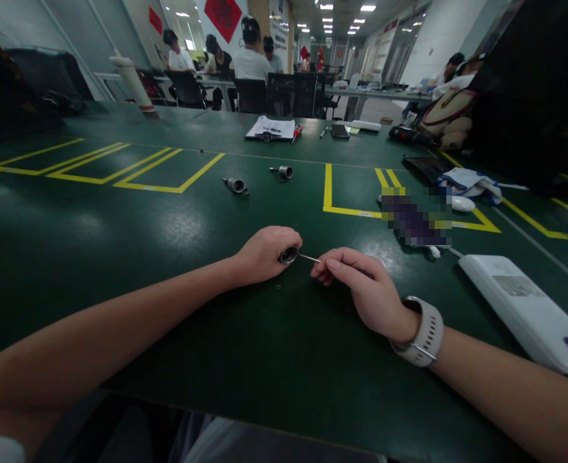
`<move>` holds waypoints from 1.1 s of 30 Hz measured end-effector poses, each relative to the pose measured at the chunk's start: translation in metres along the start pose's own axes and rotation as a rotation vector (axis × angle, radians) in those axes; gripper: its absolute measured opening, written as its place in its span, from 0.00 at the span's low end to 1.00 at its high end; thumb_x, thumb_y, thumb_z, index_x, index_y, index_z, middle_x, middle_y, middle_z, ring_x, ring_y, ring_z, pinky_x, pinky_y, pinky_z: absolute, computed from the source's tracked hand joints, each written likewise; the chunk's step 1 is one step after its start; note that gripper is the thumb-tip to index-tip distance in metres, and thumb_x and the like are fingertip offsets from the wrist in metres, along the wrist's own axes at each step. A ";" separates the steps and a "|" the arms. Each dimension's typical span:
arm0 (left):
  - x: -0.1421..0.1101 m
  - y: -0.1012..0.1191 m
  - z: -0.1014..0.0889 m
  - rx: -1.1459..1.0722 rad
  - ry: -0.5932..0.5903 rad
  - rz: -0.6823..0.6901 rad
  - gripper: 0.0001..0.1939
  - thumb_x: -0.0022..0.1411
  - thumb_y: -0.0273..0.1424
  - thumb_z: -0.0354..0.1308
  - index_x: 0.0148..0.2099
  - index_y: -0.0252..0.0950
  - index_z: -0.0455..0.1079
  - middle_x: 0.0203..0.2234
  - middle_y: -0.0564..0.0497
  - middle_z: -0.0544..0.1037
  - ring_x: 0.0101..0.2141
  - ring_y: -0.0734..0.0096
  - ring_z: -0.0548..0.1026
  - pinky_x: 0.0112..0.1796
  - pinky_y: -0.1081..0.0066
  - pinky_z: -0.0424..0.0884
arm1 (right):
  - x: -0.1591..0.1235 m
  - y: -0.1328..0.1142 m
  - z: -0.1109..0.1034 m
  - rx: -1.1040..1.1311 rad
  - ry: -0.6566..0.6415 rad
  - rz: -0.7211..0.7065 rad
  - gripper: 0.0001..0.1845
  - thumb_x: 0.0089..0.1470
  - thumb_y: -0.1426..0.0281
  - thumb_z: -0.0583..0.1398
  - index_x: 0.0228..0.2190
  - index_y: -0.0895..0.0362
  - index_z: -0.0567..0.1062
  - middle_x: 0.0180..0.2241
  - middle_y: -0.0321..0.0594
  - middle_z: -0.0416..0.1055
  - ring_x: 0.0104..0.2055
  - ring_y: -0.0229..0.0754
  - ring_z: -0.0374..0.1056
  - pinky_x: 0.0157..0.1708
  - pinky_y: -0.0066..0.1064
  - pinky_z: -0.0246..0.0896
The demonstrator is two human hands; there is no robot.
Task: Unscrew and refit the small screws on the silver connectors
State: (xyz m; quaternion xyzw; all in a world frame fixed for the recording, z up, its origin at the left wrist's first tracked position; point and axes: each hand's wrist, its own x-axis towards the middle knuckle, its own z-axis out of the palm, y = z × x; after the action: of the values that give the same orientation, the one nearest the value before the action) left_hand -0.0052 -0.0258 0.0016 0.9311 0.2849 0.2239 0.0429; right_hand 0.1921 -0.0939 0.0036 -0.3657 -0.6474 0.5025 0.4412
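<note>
Table: dark green (245,366), its front edge just before the person's lap.
Watch: pale strap (427,331) round the right wrist.
Power bank: white (520,315), lying to the right of the right forearm.
Ring: tiny (278,287), flat on the table, just nearer than the left hand.
Right hand: (363,286) fingers narrowed in a pinch on a thin tool (309,258), its handle mostly hidden by the palm.
Left hand: (263,254) curled round a metal cup (288,255), open end facing the person.
Contact: the tool's shaft runs across to the cup's right side; what its tip meets is too small to tell.
Phone: blurred out (409,222), beyond the right hand, plugged into a cable.
Spare parts: two similar metal pieces (236,186) (282,172), lying apart beyond the left hand.
Tape: yellow outlines (329,186) at left and right.
Clipboard: papers on it (270,127), near the table's far side.
Bottle: white (133,82), upright, far left.
People: several (252,61) seated at farther desks.
</note>
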 end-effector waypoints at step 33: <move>0.000 -0.002 0.001 -0.002 -0.008 -0.023 0.03 0.53 0.22 0.50 0.29 0.34 0.62 0.23 0.53 0.68 0.25 0.73 0.67 0.29 0.73 0.62 | -0.003 -0.004 0.002 -0.099 0.021 -0.022 0.10 0.57 0.68 0.54 0.33 0.56 0.75 0.32 0.39 0.72 0.35 0.40 0.66 0.35 0.34 0.61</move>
State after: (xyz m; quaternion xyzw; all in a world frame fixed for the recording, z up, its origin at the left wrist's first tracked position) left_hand -0.0053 -0.0240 0.0005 0.9285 0.2954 0.2201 0.0473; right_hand 0.1910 -0.0981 0.0065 -0.3854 -0.6708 0.4611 0.4345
